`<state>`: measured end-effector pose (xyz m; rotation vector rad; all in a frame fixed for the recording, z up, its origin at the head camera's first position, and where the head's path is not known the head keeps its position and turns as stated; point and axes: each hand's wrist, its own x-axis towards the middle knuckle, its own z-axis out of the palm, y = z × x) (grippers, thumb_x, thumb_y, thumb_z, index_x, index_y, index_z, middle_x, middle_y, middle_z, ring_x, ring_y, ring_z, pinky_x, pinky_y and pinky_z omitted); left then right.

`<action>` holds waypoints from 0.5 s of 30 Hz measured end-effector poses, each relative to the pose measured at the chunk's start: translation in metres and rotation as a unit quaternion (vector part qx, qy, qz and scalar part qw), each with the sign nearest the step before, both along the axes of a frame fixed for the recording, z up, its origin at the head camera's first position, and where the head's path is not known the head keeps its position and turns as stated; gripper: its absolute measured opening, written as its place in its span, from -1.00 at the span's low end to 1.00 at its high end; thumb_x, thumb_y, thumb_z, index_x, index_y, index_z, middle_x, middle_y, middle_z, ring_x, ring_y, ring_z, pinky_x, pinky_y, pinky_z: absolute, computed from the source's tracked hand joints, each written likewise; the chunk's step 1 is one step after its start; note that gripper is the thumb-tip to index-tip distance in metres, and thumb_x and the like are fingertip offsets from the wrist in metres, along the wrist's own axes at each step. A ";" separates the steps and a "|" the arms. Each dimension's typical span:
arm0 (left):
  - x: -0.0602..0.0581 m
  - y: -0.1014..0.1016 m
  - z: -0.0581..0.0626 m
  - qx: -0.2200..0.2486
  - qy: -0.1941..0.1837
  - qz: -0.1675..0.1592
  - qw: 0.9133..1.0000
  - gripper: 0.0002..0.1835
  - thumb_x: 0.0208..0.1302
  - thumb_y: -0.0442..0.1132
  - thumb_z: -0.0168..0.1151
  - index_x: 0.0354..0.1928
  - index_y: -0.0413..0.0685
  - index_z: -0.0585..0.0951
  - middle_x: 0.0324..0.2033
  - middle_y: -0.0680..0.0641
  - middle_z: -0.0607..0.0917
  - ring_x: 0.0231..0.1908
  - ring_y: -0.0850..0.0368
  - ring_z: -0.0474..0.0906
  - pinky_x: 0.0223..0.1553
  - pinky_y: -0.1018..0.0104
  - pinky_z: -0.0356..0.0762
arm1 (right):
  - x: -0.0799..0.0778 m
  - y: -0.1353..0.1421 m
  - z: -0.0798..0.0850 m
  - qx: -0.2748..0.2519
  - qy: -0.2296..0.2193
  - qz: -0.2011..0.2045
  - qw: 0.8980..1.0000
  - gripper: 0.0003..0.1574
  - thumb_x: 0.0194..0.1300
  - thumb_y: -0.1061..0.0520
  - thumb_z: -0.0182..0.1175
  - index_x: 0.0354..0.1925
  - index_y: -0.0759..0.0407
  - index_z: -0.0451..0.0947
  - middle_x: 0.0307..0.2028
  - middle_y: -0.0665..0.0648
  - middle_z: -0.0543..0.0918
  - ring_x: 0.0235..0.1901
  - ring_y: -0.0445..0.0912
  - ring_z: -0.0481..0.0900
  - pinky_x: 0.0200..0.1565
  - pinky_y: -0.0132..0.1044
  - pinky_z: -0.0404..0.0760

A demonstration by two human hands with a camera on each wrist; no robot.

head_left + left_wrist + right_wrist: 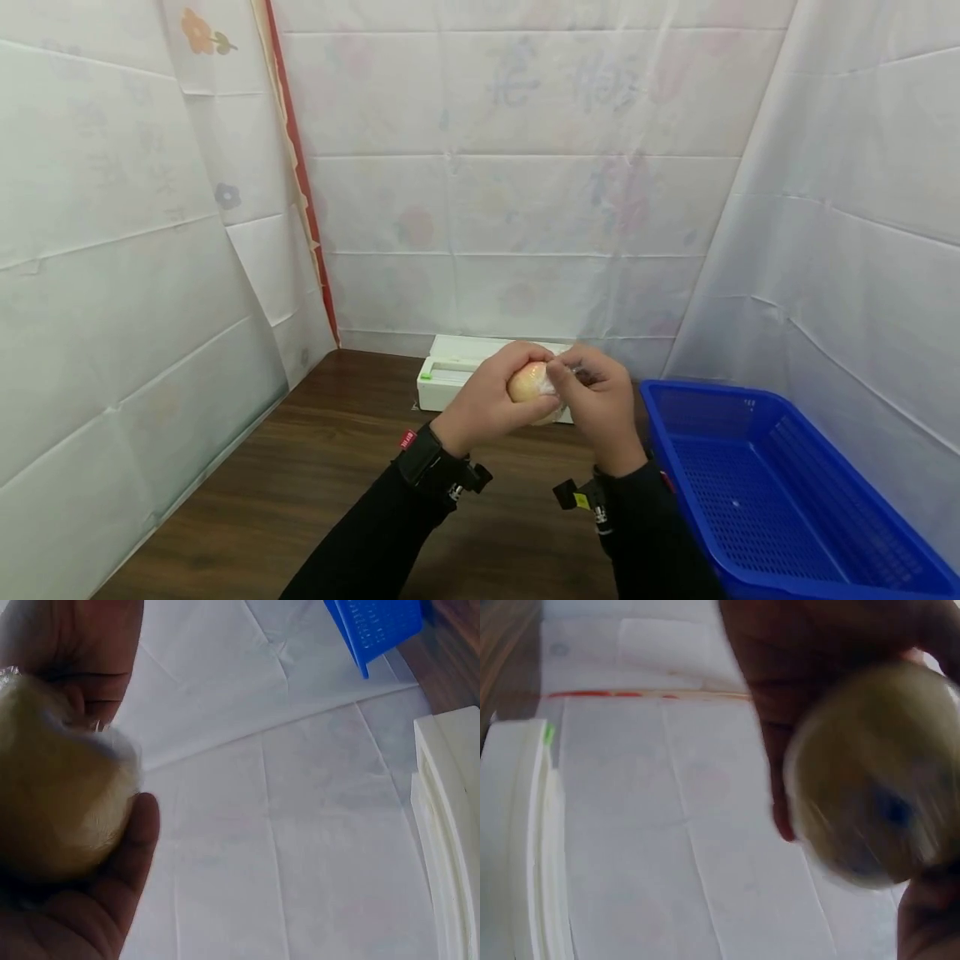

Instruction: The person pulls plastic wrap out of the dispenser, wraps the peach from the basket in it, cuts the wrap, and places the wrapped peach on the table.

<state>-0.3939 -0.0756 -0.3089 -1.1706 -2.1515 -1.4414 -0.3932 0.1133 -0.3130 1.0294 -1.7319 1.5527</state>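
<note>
A round, yellow-and-pink fruit, apple-like, is wrapped in clear plastic film. My left hand grips it, with thumb and fingers around its sides. At its right side, the fingertips of my right hand pinch the gathered film. The left wrist view shows the wrapped fruit large at the left edge, shiny with wrinkled film. In the right wrist view the fruit is blurred, with a bluish spot on its surface. Both hands are raised in front of a long white box, partly hiding it.
The white box, its lid raised and a green piece at its left end, stands at the back of the brown wooden table. On the right is a blue plastic basket. White sheets hang around the back and sides.
</note>
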 end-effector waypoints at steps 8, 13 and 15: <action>0.005 -0.002 0.005 0.016 -0.010 0.012 1.000 -0.17 0.23 -0.19 0.54 0.52 0.10 0.38 0.34 0.00 0.53 0.06 0.09 0.61 -0.08 0.26 0.75 | 0.006 -0.004 0.006 0.037 -0.205 0.054 0.977 -0.30 0.63 -0.07 0.17 0.57 -0.09 0.20 0.49 0.07 0.30 0.42 -0.03 0.33 0.13 -0.38 0.58; 0.008 -0.003 0.008 0.023 0.008 -0.006 1.000 -0.13 0.17 -0.24 0.58 0.51 0.12 0.39 0.38 -0.03 0.50 0.12 0.06 0.58 -0.01 0.23 0.75 | 0.007 -0.005 0.009 0.025 -0.290 0.217 0.932 -0.28 0.73 -0.12 -0.10 0.69 -0.19 0.00 0.61 0.12 0.18 0.53 0.01 0.31 0.28 -0.31 0.61; 0.010 -0.003 0.008 0.027 0.017 -0.012 0.999 -0.14 0.15 -0.26 0.59 0.49 0.10 0.40 0.34 -0.06 0.52 0.07 0.05 0.59 -0.04 0.23 0.75 | 0.009 -0.007 0.010 0.019 -0.283 0.228 0.932 -0.29 0.73 -0.16 -0.13 0.69 -0.18 0.02 0.58 0.16 0.20 0.48 -0.02 0.38 0.26 -0.29 0.63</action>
